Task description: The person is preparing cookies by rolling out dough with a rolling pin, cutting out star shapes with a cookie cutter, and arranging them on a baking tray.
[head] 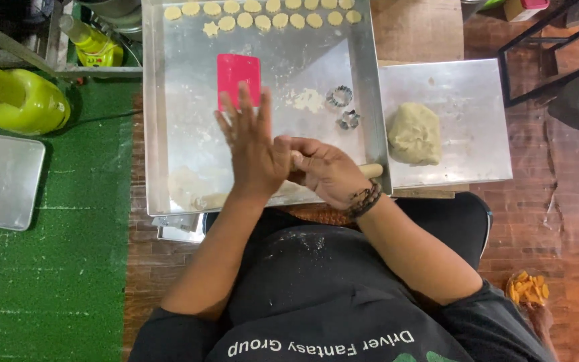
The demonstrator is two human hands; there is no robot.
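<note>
Right hand (326, 171) grips the rolling pin (370, 170), left hand (252, 144) hovers flat, fingers spread; probably roll the dough sheet (185, 184) with even pressure.

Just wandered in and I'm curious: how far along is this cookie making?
Done: two rows of cut dough rounds sit at the far end of the metal tray. In hand: both hands, left hand and right hand, are on a rolling pin over dough at the near edge. Left: a big dough lump lies uncut on the side sheet, and two cutters lie idle.
</note>
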